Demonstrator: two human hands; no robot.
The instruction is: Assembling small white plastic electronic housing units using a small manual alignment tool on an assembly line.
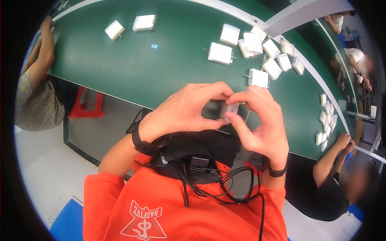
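Note:
In front of my body, above the near edge of the green table, both hands close on one small whitish block. My left hand pinches its left side with thumb and fingers. From the right, the thumb and forefinger of my right hand press on it, and a bit of thin metal shows by that forefinger. Fingers cover much of the block, so its exact kind is unclear. Just beyond my right hand lies a white block in a clear casing, with thin metal pins sticking out.
Several similar white blocks are heaped at the far right. Two more, including one block, lie far left near a blue scrap. A metal post rises at the back. Co-workers sit left and right; a red stool stands left.

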